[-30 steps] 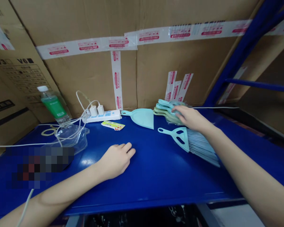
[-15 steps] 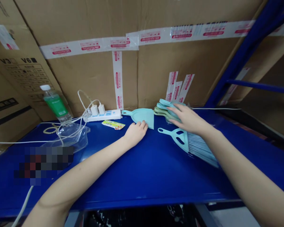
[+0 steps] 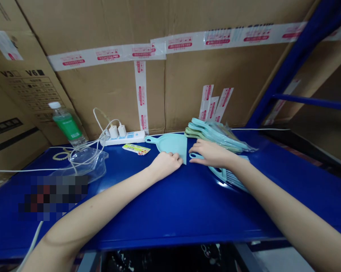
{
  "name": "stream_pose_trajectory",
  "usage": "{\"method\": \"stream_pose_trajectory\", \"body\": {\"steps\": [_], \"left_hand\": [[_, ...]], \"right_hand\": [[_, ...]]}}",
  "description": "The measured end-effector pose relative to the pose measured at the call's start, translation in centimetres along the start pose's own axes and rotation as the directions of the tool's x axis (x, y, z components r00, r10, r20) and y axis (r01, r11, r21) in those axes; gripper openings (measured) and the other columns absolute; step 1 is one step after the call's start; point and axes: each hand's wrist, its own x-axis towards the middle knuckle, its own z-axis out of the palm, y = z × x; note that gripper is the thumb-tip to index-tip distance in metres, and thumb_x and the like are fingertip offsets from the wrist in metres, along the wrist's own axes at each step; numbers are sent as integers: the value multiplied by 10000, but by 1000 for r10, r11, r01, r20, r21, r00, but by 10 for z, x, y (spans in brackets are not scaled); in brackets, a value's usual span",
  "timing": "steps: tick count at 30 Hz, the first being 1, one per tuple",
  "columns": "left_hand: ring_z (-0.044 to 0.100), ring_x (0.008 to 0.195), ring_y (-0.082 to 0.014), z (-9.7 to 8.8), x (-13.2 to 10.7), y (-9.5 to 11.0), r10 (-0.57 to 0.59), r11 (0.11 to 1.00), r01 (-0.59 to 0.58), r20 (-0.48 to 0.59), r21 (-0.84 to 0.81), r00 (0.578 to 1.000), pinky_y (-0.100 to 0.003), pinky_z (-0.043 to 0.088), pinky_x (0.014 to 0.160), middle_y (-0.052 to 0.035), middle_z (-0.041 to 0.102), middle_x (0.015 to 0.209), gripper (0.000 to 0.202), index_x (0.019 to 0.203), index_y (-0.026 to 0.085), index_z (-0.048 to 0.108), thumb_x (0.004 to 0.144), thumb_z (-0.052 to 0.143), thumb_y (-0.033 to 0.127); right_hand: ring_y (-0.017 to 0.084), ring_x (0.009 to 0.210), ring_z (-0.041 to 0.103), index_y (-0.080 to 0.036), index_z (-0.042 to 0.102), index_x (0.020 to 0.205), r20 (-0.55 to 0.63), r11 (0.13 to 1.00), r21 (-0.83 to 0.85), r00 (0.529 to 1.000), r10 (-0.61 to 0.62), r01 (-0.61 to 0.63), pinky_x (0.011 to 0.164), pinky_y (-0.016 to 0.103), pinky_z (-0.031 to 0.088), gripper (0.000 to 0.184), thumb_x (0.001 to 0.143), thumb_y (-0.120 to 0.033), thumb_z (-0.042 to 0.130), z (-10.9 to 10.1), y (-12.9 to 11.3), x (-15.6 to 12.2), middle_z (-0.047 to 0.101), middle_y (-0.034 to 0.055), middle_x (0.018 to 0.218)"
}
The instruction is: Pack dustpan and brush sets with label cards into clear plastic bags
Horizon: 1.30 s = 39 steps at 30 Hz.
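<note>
A light-blue dustpan [image 3: 170, 143] lies on the blue shelf, its handle pointing left. My left hand [image 3: 167, 166] has its curled fingers closed on the pan's near right edge. Just to the right is a light-blue hand brush [image 3: 221, 174], with its bristles toward the right. Over the brush handle reaches my right hand [image 3: 213, 153], thumb and fingers apart on either side of the handle's end; it covers part of the brush. Behind that hand, several blue and green handled pieces [image 3: 213, 132] are stacked, partly in clear plastic.
Toward the left stand a white power strip [image 3: 125, 138] with plugs and cables, a colourful packet [image 3: 136, 149], a green-labelled bottle [image 3: 68, 126] and a clear plastic bag [image 3: 92, 162]. Taped cardboard boxes [image 3: 108, 90] wall the back. A blue metal upright [image 3: 284, 71] rises at right.
My right hand has come off the stack, moving left and toward me to the brush handle. The dustpan has shifted slightly right and nearer under my left hand.
</note>
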Motion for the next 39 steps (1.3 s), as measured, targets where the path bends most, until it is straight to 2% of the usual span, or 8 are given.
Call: {"method": "stream_pose_trajectory", "body": {"steps": [4,13,22,25,29,34,36,39], "left_hand": [[658,733,-216,-4,-12,8,31,1000,-31,3,6,1000,-294,489,556,-118,634,819,234,937,102,623,895,406,25],[648,680,-199,-9,-48,24,64,997,-65,14,33,998,-286,479,517,-87,636,797,213,967,95,612,892,422,35],[635,680,-179,-6,-75,23,89,993,-86,-30,80,996,-281,494,525,-61,629,811,210,1047,103,588,894,448,70],[628,650,-166,-6,-85,25,103,992,-98,-62,79,993,-274,491,514,-48,623,807,239,1091,115,566,890,444,72],[602,576,-144,-8,-102,34,138,990,-130,-163,57,977,-265,467,475,-31,610,764,291,1121,126,547,885,391,54],[584,610,-134,-15,-122,26,185,983,-176,-340,56,922,-260,456,495,-52,639,832,338,1158,133,531,894,336,54],[599,666,-166,-13,-128,10,100,994,-78,-360,75,928,-284,473,526,-64,645,839,342,1144,131,540,882,337,48],[610,878,-238,-3,-134,-21,-210,976,216,-241,1,948,-363,522,690,-130,641,1017,387,1212,119,508,864,349,63]], "right_hand": [[261,873,651,-185,676,1057,57,998,37,998,41,-43,731,350,515,308,804,-291,537,0,0,-3,703,109,995],[250,818,662,-182,675,1026,94,993,53,991,99,-104,693,328,507,323,753,-168,502,-7,-6,-2,702,104,921],[233,812,667,-155,631,1120,-19,996,84,999,33,-32,714,332,516,360,800,-187,469,1,-16,3,671,123,1032],[224,788,665,-142,614,1152,-121,994,106,993,-9,22,706,337,527,371,828,-206,446,6,-17,6,664,121,1005],[214,793,656,-124,601,1184,-287,983,118,953,-102,141,701,333,536,382,866,-209,405,13,-22,9,653,127,984],[206,777,647,-129,595,1203,-339,952,159,920,-197,263,687,341,541,374,918,-234,377,20,-33,16,640,130,969],[206,789,645,-140,603,1195,-330,938,181,917,-224,294,696,346,539,360,927,-233,381,21,-37,19,640,126,970],[209,797,643,-134,623,1169,-306,929,193,919,-248,315,695,348,533,338,921,-209,407,21,-44,24,643,125,969]]}}
